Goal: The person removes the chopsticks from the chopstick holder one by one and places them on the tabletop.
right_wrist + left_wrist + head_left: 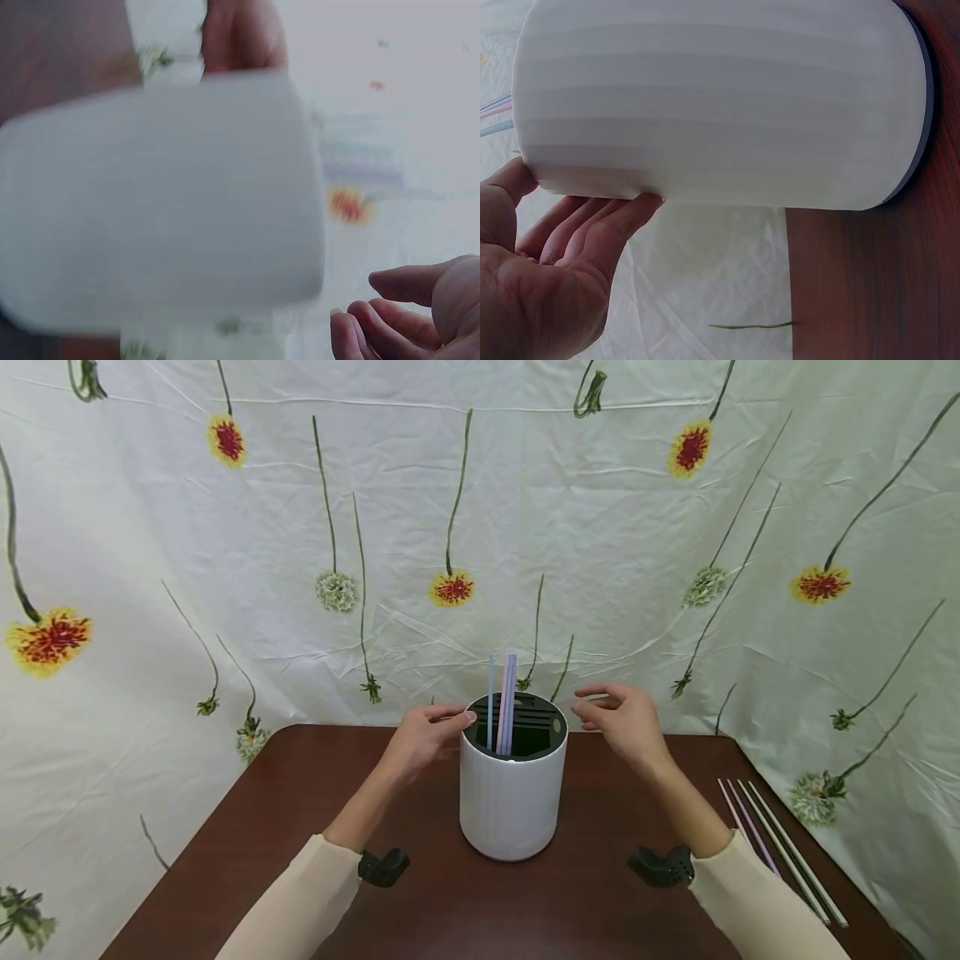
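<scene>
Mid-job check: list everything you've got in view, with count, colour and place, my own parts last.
Container: one, white, upright on the table
Slotted top: one, black, on the container
Standing sticks: several, bunched too closely to count, light blue, pink and lavender, in the top's opening
Loose sticks: four, one pinkish, one purple, two pale, lying on the table's right side
Table: one, reddish brown, under the container
Cloth: white with printed flowers, behind and around the table
Sleeves: two, cream, on the forearms
Wrist units: two, black, one at each cuff
Left hand: one, bare, touching the container near its rim
Right hand: one, bare, beside the container, not touching
</scene>
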Tool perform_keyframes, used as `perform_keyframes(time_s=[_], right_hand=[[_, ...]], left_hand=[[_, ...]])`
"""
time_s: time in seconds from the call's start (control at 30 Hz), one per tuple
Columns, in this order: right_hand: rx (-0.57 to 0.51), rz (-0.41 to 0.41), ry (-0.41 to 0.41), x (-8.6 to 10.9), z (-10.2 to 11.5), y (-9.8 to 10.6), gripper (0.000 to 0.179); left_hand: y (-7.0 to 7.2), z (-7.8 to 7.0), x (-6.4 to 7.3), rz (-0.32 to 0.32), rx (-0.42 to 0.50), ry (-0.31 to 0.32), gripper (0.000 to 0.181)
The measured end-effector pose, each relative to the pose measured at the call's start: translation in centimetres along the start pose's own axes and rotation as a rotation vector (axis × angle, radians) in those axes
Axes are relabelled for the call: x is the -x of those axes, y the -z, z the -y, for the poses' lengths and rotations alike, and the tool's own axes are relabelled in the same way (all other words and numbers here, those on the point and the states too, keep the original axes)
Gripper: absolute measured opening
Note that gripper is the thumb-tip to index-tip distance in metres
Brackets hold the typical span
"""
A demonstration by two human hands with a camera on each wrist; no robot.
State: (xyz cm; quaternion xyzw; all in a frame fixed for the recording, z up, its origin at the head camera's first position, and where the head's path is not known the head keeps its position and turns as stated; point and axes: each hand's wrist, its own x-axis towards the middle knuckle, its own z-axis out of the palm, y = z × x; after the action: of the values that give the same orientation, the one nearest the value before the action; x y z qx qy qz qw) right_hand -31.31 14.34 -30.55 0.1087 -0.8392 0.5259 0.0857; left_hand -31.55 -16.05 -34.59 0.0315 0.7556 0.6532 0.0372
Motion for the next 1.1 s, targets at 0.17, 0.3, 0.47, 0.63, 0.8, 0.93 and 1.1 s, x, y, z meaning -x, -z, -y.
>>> perform_keyframes(time_s=[0.17,0.3,0.47,0.63,0.8,0.93,1.1], right_hand=[[-0.092,0.044,0.037,-0.1,2.4,-3.0,0.029],[-0.119,0.057,0.054,-0.3,3.3,-4.9,0.026],[-0.124,0.067,0.051,-0.6,3.4,-6.5,0.023],[-0.095,0.062,0.061,-0.6,2.9,-7.0,0.019],[-0.012,0.061,0.079,-0.5,2.8,-7.1,0.016],[0.034,0.055,0.082,-0.5,2.8,-7.2,0.014],[-0.006,0.061,0.053,-0.4,2.9,-7.1,0.014]], left_hand=[[0.0,0.0,0.0,0.003,0.022,-0.008,0.051],[0.0,0.1,-0.1,0.004,0.015,-0.009,0.051],[0.1,0.2,-0.3,0.012,0.007,-0.008,0.052],[0.0,0.2,-0.2,0.015,0.012,-0.019,0.051],[-0.1,0.1,-0.3,0.013,0.021,-0.018,0.049],[-0.1,0.1,-0.3,0.008,0.020,-0.012,0.050],[0.0,0.1,-0.3,0.005,0.014,-0.006,0.051]])
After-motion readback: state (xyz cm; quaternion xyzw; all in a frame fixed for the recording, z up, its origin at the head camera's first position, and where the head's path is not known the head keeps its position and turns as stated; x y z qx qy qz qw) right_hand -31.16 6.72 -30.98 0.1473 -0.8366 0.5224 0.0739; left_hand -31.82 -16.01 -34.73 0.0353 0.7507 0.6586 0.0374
